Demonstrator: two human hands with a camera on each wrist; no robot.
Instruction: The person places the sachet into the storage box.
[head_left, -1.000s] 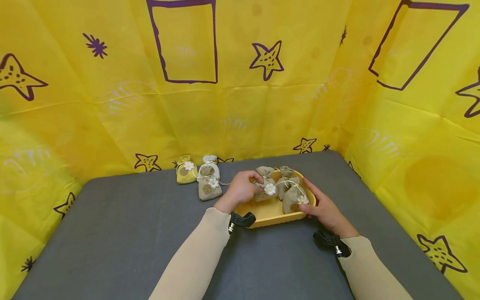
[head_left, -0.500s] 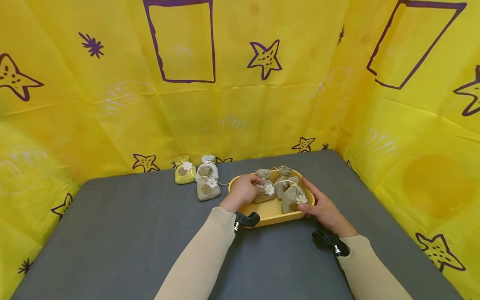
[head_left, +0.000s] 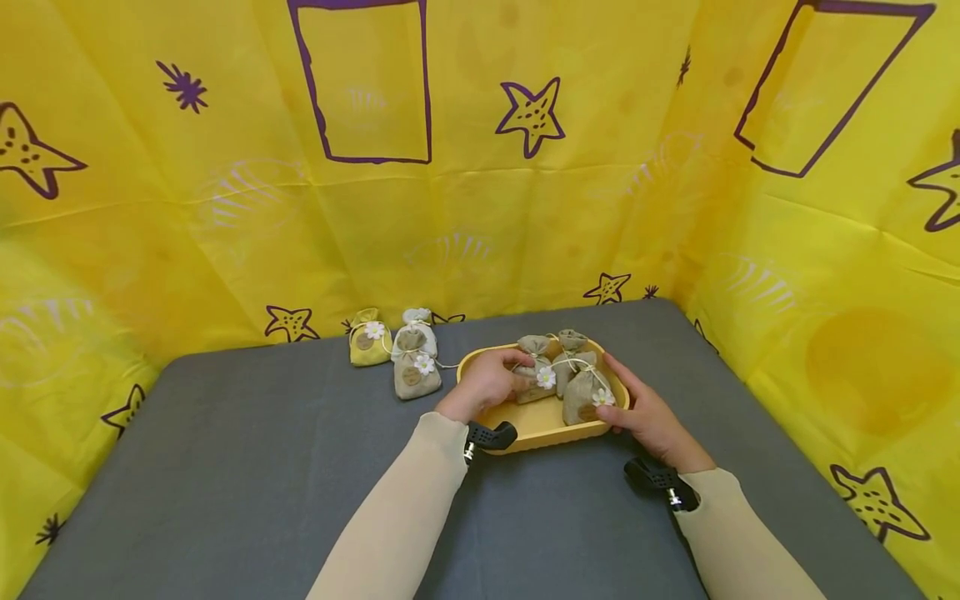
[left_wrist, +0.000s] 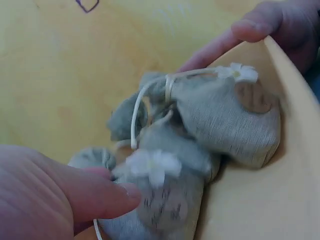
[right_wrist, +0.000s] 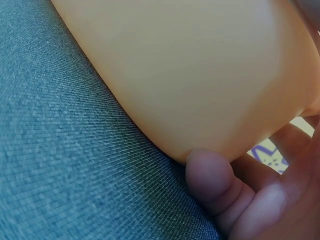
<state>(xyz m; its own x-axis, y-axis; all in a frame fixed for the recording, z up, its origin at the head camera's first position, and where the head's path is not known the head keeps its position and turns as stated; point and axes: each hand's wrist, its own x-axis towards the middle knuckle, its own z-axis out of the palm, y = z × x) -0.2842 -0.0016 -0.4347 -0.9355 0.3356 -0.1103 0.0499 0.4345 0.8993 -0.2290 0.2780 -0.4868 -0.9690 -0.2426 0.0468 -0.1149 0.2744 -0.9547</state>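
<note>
In the head view, a yellow-orange tray (head_left: 517, 443) holds several grey-beige drawstring sachets. My left hand (head_left: 487, 383) reaches over its left side and pinches one sachet (head_left: 534, 389) between thumb and fingers. That sachet bears a white flower and a round tag, both visible in the left wrist view near my thumb (left_wrist: 107, 197). Against it lie a second sachet (head_left: 573, 340) behind and a third sachet (head_left: 582, 398) toward the right end. My right hand (head_left: 660, 427) grips the tray's right end, its thumb over the rim; the right wrist view shows the tray's outer side (right_wrist: 200, 85).
Left of the tray on the grey table (head_left: 285, 467) lie a yellow sachet (head_left: 367, 352), a white sachet (head_left: 422, 329) and a beige sachet (head_left: 414, 379). A yellow patterned cloth (head_left: 465, 208) stands behind the table and along its sides.
My left hand has shifted slightly right over the tray, bringing its sachet closer to the other sachets there. My right hand keeps its place on the tray's end.
</note>
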